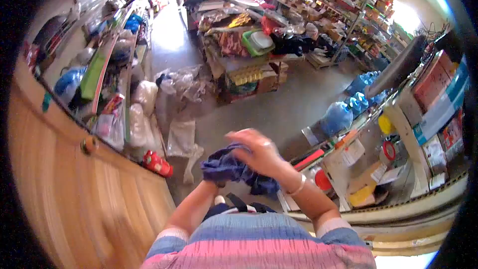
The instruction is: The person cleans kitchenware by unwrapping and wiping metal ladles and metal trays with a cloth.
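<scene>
A crumpled dark blue cloth (226, 165) is held up in front of my body, and one end of it hangs down on the right. My left forearm reaches up to the cloth from below, and the cloth covers my left hand, so its fingers are hidden. Above the cloth is my right hand (259, 152), slightly blurred, its fingers stretched out to the left and its thumb side close to the fabric. Whether the right palm touches the cloth cannot be made out. A bracelet (297, 185) circles my right wrist.
A wooden panel (64, 184) stands on the left, with a red fire extinguisher (158, 164) beside it. Clear plastic bags (186, 83) lie on the floor. Ahead is a table piled with goods, including a green tray (256, 44). Shelves (343, 5) and large blue bottles (336, 118) are on the right.
</scene>
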Demonstrator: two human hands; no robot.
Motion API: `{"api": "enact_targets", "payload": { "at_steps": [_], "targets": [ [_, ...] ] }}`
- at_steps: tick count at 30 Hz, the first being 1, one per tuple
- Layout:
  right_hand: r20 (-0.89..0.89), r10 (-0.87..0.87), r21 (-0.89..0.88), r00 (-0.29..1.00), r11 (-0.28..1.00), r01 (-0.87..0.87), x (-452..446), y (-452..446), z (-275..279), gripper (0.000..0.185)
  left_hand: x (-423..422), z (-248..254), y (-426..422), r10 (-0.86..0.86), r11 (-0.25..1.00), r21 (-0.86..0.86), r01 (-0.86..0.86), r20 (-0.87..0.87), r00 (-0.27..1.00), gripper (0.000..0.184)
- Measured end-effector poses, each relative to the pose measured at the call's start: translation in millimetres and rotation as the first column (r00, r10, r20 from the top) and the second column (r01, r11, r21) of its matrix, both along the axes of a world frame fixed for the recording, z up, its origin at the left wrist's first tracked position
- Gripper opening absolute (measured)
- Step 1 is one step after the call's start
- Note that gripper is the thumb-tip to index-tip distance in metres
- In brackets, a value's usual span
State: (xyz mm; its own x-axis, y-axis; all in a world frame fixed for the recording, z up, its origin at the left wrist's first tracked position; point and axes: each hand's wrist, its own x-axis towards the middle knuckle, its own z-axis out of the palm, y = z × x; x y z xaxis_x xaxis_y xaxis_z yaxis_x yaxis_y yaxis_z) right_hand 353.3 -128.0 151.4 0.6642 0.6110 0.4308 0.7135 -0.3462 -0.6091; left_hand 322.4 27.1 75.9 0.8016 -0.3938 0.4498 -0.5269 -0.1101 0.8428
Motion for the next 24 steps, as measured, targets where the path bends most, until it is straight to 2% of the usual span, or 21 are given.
{"api": "enact_targets", "payload": {
  "at_steps": [1,2,3,4,6,7,9,11,12,14,15,17,20,23,24],
  "targets": [
    [0.073,-0.195,0.013,0.978,0.981,0.194,23.5,-11.2,6.8,0.044,20.0,6.4,10.3,-0.034,0.999,0.017,0.034,0.015,0.999,0.031],
    [-0.062,-0.227,0.084,0.972,0.969,0.232,46.4,-23.3,-2.6,0.044,34.7,-9.6,13.8,0.050,0.996,-0.070,-0.047,0.045,0.998,0.036],
    [-0.192,-0.245,0.143,0.950,0.951,0.274,72.7,-37.8,-20.9,0.045,64.4,-13.3,11.0,0.048,0.999,0.019,-0.048,0.018,0.999,0.037],
    [-0.412,-0.102,0.162,0.906,0.970,0.183,87.6,-45.6,-43.8,0.045,82.6,-15.4,13.4,0.030,0.997,0.067,-0.029,-0.004,1.000,0.037],
    [-0.744,0.193,0.263,0.639,0.965,0.015,115.2,-57.7,-78.6,0.045,116.4,-17.7,15.6,-0.046,0.998,0.047,0.049,-0.062,0.997,0.037],
    [-0.780,0.116,0.160,0.615,0.987,0.018,125.0,-59.6,-80.2,0.037,132.1,-19.9,16.3,-0.079,0.996,0.033,0.082,-0.088,0.993,0.037],
    [-0.853,0.108,0.215,0.511,0.964,0.155,157.1,-69.0,-93.9,0.024,169.5,-28.0,8.1,-0.128,0.992,-0.004,0.129,-0.133,0.983,0.037],
    [-0.833,-0.065,0.125,0.550,0.945,0.301,196.4,-80.2,-105.6,0.013,211.1,-42.5,0.2,-0.160,0.987,-0.045,0.154,-0.198,0.967,0.037],
    [-0.780,-0.086,0.212,0.620,0.895,0.391,220.6,-93.4,-98.6,0.014,233.9,-50.8,-2.0,-0.166,0.985,-0.093,0.147,-0.237,0.957,0.037],
    [-0.804,-0.072,0.405,0.590,0.660,0.633,275.7,-126.0,-101.5,0.018,280.5,-66.7,0.0,-0.172,0.970,-0.224,0.094,-0.361,0.916,0.037],
    [-0.858,-0.011,0.454,0.514,0.453,0.767,308.6,-147.8,-108.0,0.022,304.1,-71.2,-0.3,-0.179,0.949,-0.311,0.044,-0.421,0.889,0.037],
    [-0.879,0.059,0.465,0.472,0.315,0.827,355.1,-174.5,-85.7,0.026,354.1,-71.1,-0.4,-0.218,0.860,-0.502,-0.089,-0.520,0.826,0.038],
    [-0.875,0.124,0.482,0.468,0.312,0.819,413.8,-212.2,-73.4,0.026,420.5,-55.5,-21.2,-0.424,0.559,-0.780,-0.282,-0.560,0.712,0.039],
    [-0.944,0.025,0.320,0.330,0.321,0.892,459.5,-262.9,-69.0,0.028,473.5,-86.7,-44.6,-0.314,0.693,-0.676,-0.252,-0.598,0.738,0.038],
    [-0.888,0.193,0.457,0.417,0.283,0.843,483.6,-290.2,-80.9,0.030,494.8,-85.9,-49.3,-0.324,0.766,-0.617,-0.181,-0.614,0.720,0.043]
  ]
}}
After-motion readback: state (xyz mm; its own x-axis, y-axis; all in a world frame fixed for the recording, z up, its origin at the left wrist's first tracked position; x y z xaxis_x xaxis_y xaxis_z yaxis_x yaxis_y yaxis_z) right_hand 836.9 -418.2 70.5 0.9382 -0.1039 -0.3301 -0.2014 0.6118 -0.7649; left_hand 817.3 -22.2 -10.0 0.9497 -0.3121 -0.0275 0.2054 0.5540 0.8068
